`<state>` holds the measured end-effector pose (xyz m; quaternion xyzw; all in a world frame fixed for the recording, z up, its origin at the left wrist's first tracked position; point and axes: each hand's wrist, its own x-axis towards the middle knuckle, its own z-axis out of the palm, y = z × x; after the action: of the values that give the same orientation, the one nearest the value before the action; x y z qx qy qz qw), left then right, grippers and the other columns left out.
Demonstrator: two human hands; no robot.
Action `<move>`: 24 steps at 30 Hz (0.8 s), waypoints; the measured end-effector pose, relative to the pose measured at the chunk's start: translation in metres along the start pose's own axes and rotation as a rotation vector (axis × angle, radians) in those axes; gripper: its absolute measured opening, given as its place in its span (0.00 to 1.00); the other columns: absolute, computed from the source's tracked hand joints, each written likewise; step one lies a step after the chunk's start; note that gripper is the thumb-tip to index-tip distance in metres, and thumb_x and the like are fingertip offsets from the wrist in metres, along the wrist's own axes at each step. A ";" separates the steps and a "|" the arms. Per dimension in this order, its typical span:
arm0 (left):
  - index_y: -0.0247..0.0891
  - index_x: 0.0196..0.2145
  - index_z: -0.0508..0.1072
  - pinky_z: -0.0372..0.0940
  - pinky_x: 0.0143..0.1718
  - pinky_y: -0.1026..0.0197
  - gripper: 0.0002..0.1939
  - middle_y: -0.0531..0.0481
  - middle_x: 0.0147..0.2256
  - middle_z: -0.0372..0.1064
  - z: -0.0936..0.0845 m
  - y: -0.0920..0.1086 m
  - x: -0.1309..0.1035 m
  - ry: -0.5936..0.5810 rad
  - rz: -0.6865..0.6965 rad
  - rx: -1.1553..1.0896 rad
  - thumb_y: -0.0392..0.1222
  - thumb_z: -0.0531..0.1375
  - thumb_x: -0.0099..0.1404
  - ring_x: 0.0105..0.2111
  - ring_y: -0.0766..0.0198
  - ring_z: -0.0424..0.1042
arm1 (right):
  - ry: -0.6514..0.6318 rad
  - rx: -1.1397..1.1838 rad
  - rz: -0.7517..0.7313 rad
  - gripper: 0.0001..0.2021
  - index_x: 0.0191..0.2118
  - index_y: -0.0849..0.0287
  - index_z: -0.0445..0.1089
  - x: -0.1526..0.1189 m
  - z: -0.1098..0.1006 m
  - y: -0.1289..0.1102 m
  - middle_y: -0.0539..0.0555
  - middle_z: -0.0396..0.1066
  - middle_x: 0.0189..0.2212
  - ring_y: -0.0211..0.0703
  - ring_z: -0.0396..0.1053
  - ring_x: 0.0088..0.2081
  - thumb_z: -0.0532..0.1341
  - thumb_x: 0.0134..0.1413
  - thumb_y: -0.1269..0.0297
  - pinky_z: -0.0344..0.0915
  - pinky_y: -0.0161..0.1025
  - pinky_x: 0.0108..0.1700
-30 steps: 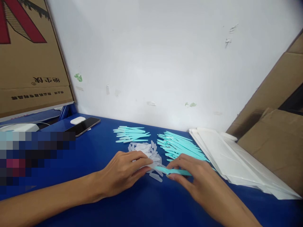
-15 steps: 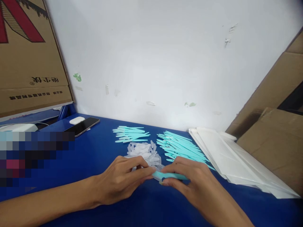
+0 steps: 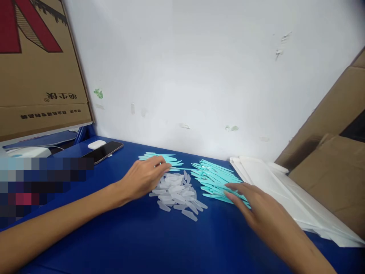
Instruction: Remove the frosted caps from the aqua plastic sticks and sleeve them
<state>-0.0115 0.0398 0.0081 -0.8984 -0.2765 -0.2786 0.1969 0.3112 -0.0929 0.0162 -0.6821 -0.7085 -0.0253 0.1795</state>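
Many thin turquoise sticks point(image 3: 218, 175) lie flat in a dense heap, right of the centre of the frame. They overlap one another and point mostly from upper left to lower right; the right hand point(image 3: 253, 201) is over their lower right end. A smaller turquoise group point(image 3: 177, 163) lies left of the centre, partly covered by the left hand point(image 3: 148, 173). From the fingertips of this hand one single stick point(image 3: 184, 169) extends almost horizontally towards the large heap. Below, near the centre, there is a loose pile of whitish, translucent, flat caps point(image 3: 176, 192), elongated and turned in different directions.
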 end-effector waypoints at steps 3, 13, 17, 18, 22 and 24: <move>0.37 0.48 0.74 0.58 0.28 0.63 0.15 0.42 0.42 0.75 0.004 -0.017 0.003 -0.237 -0.198 0.060 0.39 0.49 0.78 0.39 0.56 0.74 | -0.087 -0.029 0.029 0.18 0.55 0.48 0.73 -0.001 0.010 0.020 0.56 0.75 0.54 0.59 0.73 0.54 0.53 0.68 0.51 0.73 0.53 0.49; 0.36 0.40 0.75 0.55 0.26 0.61 0.13 0.40 0.35 0.74 0.007 -0.026 0.002 -0.412 -0.323 0.099 0.37 0.51 0.74 0.33 0.52 0.74 | -0.290 -0.016 0.149 0.14 0.53 0.51 0.69 0.001 0.012 0.015 0.58 0.74 0.49 0.55 0.74 0.48 0.58 0.63 0.63 0.69 0.51 0.48; 0.35 0.43 0.75 0.59 0.29 0.59 0.13 0.37 0.41 0.74 0.009 -0.023 0.000 -0.405 -0.303 0.094 0.38 0.50 0.75 0.42 0.48 0.73 | -0.360 -0.013 0.134 0.06 0.45 0.51 0.69 0.003 0.012 0.018 0.55 0.74 0.42 0.53 0.74 0.42 0.56 0.65 0.64 0.67 0.48 0.44; 0.34 0.44 0.75 0.59 0.30 0.59 0.14 0.37 0.43 0.74 0.009 -0.022 0.001 -0.397 -0.300 0.092 0.39 0.50 0.75 0.43 0.48 0.72 | -0.364 -0.014 0.120 0.06 0.44 0.51 0.69 0.003 0.013 0.019 0.55 0.74 0.41 0.52 0.74 0.41 0.56 0.65 0.65 0.66 0.48 0.44; 0.36 0.47 0.74 0.61 0.33 0.58 0.16 0.39 0.46 0.72 -0.002 -0.008 0.003 -0.346 -0.227 0.026 0.41 0.48 0.77 0.47 0.51 0.69 | -0.351 -0.052 0.127 0.04 0.41 0.52 0.68 0.002 0.011 0.017 0.53 0.74 0.39 0.49 0.73 0.39 0.56 0.66 0.66 0.64 0.45 0.42; 0.37 0.45 0.73 0.61 0.33 0.58 0.15 0.42 0.44 0.71 -0.011 0.001 0.004 -0.323 -0.095 -0.095 0.42 0.49 0.76 0.44 0.53 0.68 | -0.323 -0.090 0.153 0.04 0.40 0.52 0.67 0.003 0.007 0.011 0.53 0.73 0.40 0.49 0.73 0.40 0.56 0.66 0.66 0.62 0.43 0.39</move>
<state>-0.0124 0.0348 0.0186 -0.9258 -0.3330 -0.1526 0.0938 0.3204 -0.0879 0.0083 -0.7366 -0.6722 0.0666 0.0339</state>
